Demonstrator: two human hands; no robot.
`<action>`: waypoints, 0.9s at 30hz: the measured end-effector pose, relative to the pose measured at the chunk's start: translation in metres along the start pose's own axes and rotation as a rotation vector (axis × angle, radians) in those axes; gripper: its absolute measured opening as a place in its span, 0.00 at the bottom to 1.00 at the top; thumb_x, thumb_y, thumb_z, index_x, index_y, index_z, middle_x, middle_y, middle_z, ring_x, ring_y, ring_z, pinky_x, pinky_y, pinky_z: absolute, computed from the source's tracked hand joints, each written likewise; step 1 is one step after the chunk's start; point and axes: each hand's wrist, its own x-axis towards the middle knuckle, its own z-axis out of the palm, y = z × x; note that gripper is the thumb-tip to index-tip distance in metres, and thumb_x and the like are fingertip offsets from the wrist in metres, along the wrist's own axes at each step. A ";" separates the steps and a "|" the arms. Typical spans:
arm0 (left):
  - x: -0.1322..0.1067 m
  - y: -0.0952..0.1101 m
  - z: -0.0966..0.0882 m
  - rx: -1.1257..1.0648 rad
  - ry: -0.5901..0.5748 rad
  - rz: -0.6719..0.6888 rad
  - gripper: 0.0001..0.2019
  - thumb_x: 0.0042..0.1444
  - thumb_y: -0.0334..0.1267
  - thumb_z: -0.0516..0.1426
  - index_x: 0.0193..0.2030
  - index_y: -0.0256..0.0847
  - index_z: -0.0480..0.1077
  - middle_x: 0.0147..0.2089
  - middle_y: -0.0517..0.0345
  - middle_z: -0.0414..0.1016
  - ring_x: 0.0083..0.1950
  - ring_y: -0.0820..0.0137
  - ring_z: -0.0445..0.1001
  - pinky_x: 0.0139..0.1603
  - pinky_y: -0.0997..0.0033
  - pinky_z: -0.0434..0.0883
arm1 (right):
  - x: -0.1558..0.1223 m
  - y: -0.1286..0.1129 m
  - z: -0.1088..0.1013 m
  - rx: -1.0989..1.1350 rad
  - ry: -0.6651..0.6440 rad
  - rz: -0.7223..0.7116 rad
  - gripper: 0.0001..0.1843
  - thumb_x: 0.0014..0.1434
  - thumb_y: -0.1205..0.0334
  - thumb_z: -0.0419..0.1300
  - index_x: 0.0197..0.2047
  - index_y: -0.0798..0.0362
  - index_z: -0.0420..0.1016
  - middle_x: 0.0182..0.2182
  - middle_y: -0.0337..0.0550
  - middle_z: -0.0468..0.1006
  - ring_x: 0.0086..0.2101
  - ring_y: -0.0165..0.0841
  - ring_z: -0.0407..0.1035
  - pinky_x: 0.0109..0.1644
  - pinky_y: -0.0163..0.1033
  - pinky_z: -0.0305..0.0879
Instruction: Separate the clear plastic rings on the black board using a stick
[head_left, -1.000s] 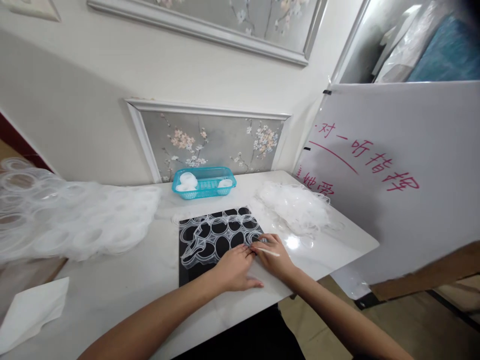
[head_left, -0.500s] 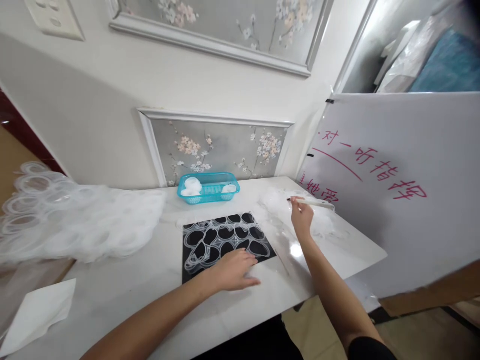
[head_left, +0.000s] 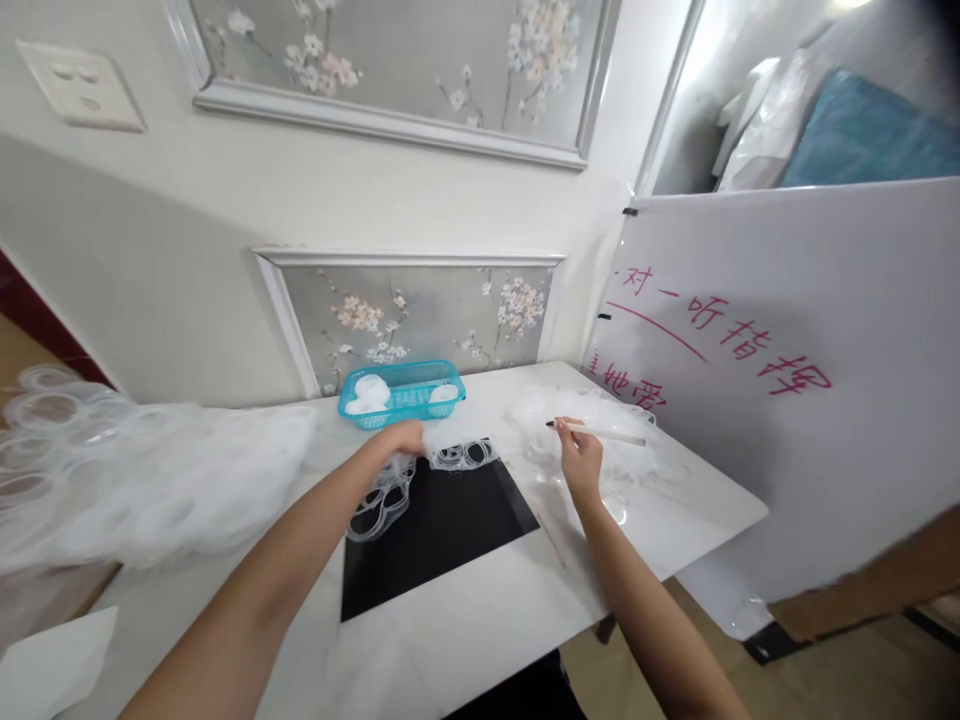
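Note:
My left hand [head_left: 407, 437] is closed at the far edge of a black mat [head_left: 442, 530], its fingers pinching a clear plastic sheet with round cut-outs [head_left: 384, 503]. The sheet is lifted and bunched, partly hidden by the hand and forearm, and part of it lies over the mat's far edge. To the right, my right hand [head_left: 581, 465] grips a slim white pen-like tool [head_left: 615, 437] with a dark tip pointing left. That hand hovers over a loose heap of clear plastic [head_left: 637, 465].
Behind the mat stands a blue plastic basket [head_left: 409, 412] holding several white round pieces. A big pile of translucent ring sheets [head_left: 165, 480] covers the table's left side, with white paper [head_left: 56, 660] in front. A whiteboard [head_left: 787, 300] leans at the right.
My left hand has moved from the mat's near side to its far edge, peeling the ring sheet back and baring most of the black surface. My right hand still holds the pen-like tool.

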 end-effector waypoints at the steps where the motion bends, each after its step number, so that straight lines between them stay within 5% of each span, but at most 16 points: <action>1: 0.011 0.017 -0.010 -0.063 0.016 0.027 0.12 0.60 0.42 0.55 0.44 0.34 0.70 0.42 0.55 0.73 0.40 0.68 0.73 0.40 0.63 0.73 | 0.001 0.001 -0.002 0.035 0.027 0.015 0.20 0.58 0.50 0.56 0.30 0.59 0.79 0.36 0.49 0.79 0.40 0.40 0.73 0.44 0.41 0.65; 6: 0.047 0.113 -0.059 -0.427 0.223 0.207 0.20 0.60 0.47 0.52 0.52 0.34 0.65 0.46 0.49 0.73 0.40 0.69 0.73 0.38 0.71 0.70 | 0.009 0.014 -0.008 0.238 0.202 0.156 0.19 0.52 0.50 0.61 0.32 0.60 0.78 0.33 0.49 0.79 0.36 0.40 0.73 0.43 0.43 0.67; 9: 0.044 0.138 -0.063 -0.576 0.299 0.266 0.31 0.54 0.51 0.56 0.60 0.35 0.58 0.57 0.43 0.65 0.48 0.65 0.71 0.43 0.70 0.69 | 0.012 0.019 -0.010 0.331 0.251 0.229 0.22 0.50 0.48 0.62 0.35 0.62 0.77 0.31 0.49 0.79 0.33 0.38 0.73 0.41 0.43 0.69; 14: -0.021 0.106 -0.006 -0.645 0.301 0.372 0.29 0.49 0.44 0.60 0.57 0.38 0.61 0.60 0.45 0.59 0.48 0.65 0.70 0.50 0.66 0.67 | 0.004 0.007 -0.007 0.586 0.199 0.311 0.17 0.48 0.52 0.66 0.34 0.59 0.76 0.30 0.43 0.77 0.33 0.35 0.73 0.47 0.45 0.69; 18: -0.086 0.067 0.032 -0.856 0.130 0.335 0.22 0.49 0.44 0.60 0.49 0.40 0.65 0.49 0.51 0.67 0.43 0.67 0.71 0.45 0.66 0.69 | -0.015 -0.042 0.006 1.037 -0.181 0.589 0.10 0.46 0.59 0.69 0.30 0.54 0.76 0.31 0.39 0.78 0.37 0.33 0.74 0.53 0.43 0.67; 19: -0.099 0.062 0.031 -0.977 0.066 0.290 0.20 0.51 0.44 0.59 0.48 0.39 0.64 0.45 0.53 0.68 0.40 0.69 0.71 0.44 0.66 0.69 | -0.019 -0.060 0.011 1.118 -0.315 0.655 0.09 0.47 0.60 0.69 0.32 0.53 0.76 0.33 0.40 0.79 0.40 0.34 0.74 0.53 0.42 0.67; 21: -0.122 0.058 0.018 -1.177 0.121 0.296 0.16 0.52 0.44 0.58 0.45 0.39 0.64 0.41 0.56 0.68 0.37 0.72 0.70 0.41 0.69 0.68 | -0.025 -0.101 0.021 1.245 -0.528 0.737 0.09 0.50 0.59 0.68 0.35 0.52 0.77 0.37 0.43 0.79 0.44 0.35 0.73 0.54 0.40 0.67; 25: -0.161 0.054 -0.030 -1.294 0.546 0.378 0.09 0.56 0.41 0.57 0.41 0.42 0.66 0.33 0.63 0.63 0.32 0.76 0.65 0.39 0.73 0.64 | -0.023 -0.179 0.039 1.450 -0.760 0.743 0.06 0.53 0.59 0.65 0.34 0.51 0.76 0.41 0.40 0.77 0.43 0.32 0.73 0.50 0.36 0.69; 27: -0.179 0.046 -0.045 -1.259 0.671 0.410 0.08 0.56 0.41 0.58 0.41 0.43 0.68 0.31 0.63 0.63 0.32 0.75 0.64 0.39 0.74 0.63 | -0.020 -0.208 0.049 1.539 -0.802 0.775 0.05 0.53 0.60 0.65 0.34 0.50 0.76 0.41 0.40 0.77 0.41 0.30 0.73 0.48 0.33 0.70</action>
